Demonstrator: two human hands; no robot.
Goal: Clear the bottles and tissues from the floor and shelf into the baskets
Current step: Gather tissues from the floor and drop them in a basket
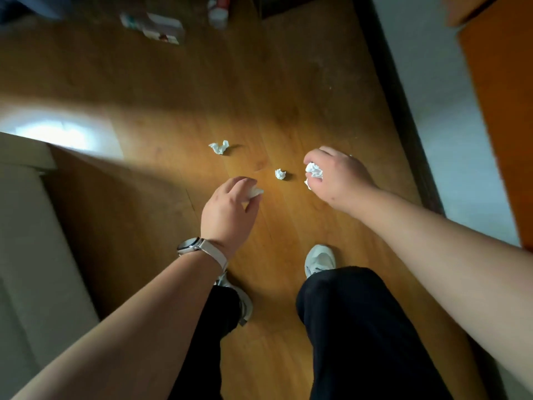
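Wood floor (288,96), both hands gripping crumpled tissues (314,170)

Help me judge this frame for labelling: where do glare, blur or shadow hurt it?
Head view: blown-out glare patch on the floor at left; bottles at the top edge are blurred and dim; wide-angle bending along the dark baseboard; left hand, right hand and loose tissues stay fairly sharp.

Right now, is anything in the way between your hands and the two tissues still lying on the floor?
Nothing visible is. The small tissue lies on bare floor between the left hand and right hand; the far tissue lies beyond. But each hand already holds a crumpled tissue.
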